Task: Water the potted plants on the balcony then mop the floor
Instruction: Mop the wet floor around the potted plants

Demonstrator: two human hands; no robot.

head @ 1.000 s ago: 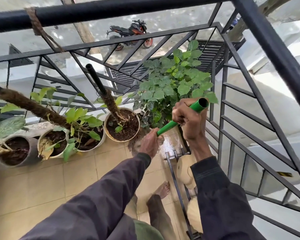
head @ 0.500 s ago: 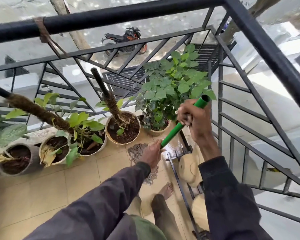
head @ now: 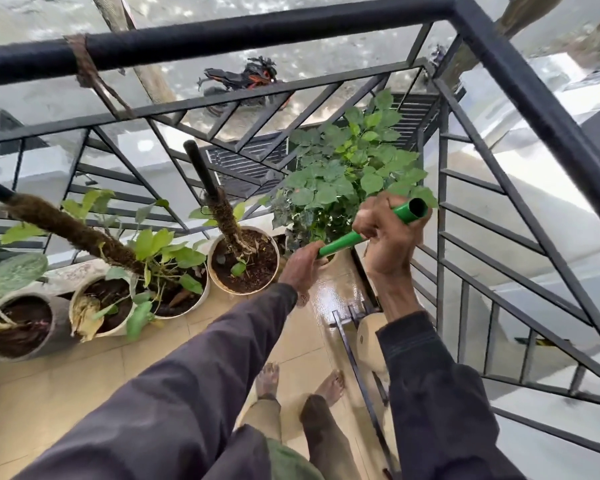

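Mop handle (head: 340, 243) pushed forward; left hand (head: 300, 268) advanced.

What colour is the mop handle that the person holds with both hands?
Bright green; the head view shows the mop handle best.

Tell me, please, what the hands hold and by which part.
The green mop handle: right hand near its top end, left hand lower down.

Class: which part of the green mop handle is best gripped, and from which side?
Grip the green mop handle at two spaced points: right hand just below its open top end, left hand lower down, both from the near side. The tube is thin, round and slants away downward, so each hand wraps it.
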